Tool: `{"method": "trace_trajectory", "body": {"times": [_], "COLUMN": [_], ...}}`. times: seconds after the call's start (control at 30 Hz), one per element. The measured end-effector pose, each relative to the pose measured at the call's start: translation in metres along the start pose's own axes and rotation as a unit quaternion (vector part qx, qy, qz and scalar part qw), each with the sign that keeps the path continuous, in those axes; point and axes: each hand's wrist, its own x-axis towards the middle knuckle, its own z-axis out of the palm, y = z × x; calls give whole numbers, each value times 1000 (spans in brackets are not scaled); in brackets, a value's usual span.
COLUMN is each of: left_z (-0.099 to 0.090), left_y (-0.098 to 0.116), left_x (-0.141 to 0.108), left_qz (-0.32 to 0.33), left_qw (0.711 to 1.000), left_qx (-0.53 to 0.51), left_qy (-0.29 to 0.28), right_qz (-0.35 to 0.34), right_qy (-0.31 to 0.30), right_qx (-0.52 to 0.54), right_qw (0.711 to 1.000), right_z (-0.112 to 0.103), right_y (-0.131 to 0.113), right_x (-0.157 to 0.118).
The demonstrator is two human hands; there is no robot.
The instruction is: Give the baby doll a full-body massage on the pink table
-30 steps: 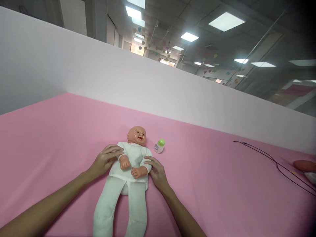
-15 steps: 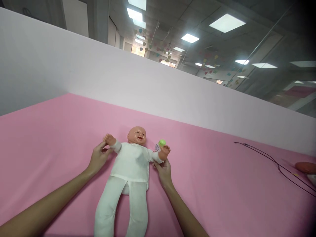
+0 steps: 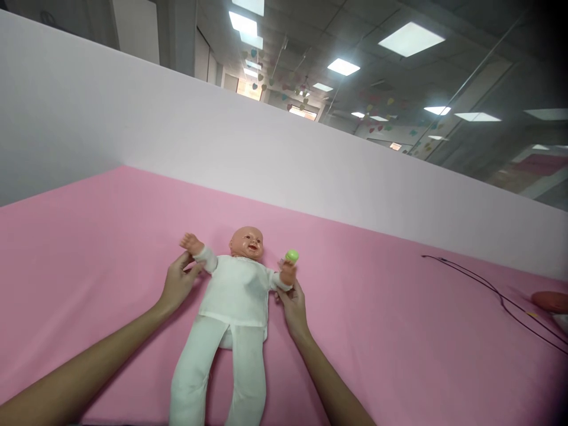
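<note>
A baby doll (image 3: 235, 293) in a white top and white trousers lies face up on the pink surface (image 3: 377, 331), its head toward the far wall. My left hand (image 3: 178, 284) grips the doll's arm on the left near the cuff, with the thumb and fingers closed around it. On the other side, my right hand (image 3: 293, 305) is closed on the doll's other sleeve near the wrist; part of its fingers is hidden behind that arm. Just beyond the doll's hand on the right is a small green round object (image 3: 291, 256), partly covered.
A white wall panel (image 3: 284, 160) rises along the back of the surface. Thin black cables (image 3: 492, 289) run across the right side. At the right edge lies a reddish-brown rounded object (image 3: 550, 302), partly cut off.
The doll's left-side arm has swung slightly outward and up. Its right-side hand has shifted a little left, toward the body. Both my hands keep their hold.
</note>
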Motion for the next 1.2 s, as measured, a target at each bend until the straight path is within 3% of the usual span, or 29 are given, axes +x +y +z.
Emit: {"method": "trace_trajectory", "body": {"times": [0.1, 0.17, 0.27, 0.33, 0.47, 0.57, 0.67, 0.77, 0.83, 1.03, 1.13, 1.2], "left_z": [-4, -6, -5, -3, 0, 0, 1, 2, 2, -10, -15, -15], "left_y": [-2, -2, -1, 0, 3, 1, -2, -3, -1, 0, -1, 1], "left_x": [6, 6, 1, -4, -8, -6, -6, -5, -2, 13, 16, 15], "left_qz": [-74, -68, 22, 128, 333, 362, 302, 148, 55, -108, -130, -100], "left_qw": [994, 995, 1000, 988, 915, 901, 928, 981, 998, 986, 980, 987], "left_qx": [-65, -58, 14, 72, 138, 147, 135, 85, 27, -103, -108, -83], "left_qy": [39, 42, 10, -54, -179, -190, -170, -90, -29, 78, 102, 95], "right_qz": [31, 31, 5, -49, -154, -162, -144, -81, -24, 37, 29, 11], "right_qy": [33, 36, 15, -34, -182, -209, -180, -94, -26, 67, 100, 100], "right_qx": [46, 56, 24, -24, -111, -119, -103, -56, -15, 111, 124, 78], "right_qw": [998, 997, 1000, 998, 965, 957, 968, 991, 999, 991, 987, 992], "right_z": [-4, -6, -6, -4, -1, 0, 1, 2, 0, -12, -18, -19], "right_y": [1, 2, 1, 0, 0, 1, 2, 1, -1, -11, -14, -14], "right_x": [3, 4, 2, -1, -8, -10, -8, -4, -2, 6, 10, 10]}}
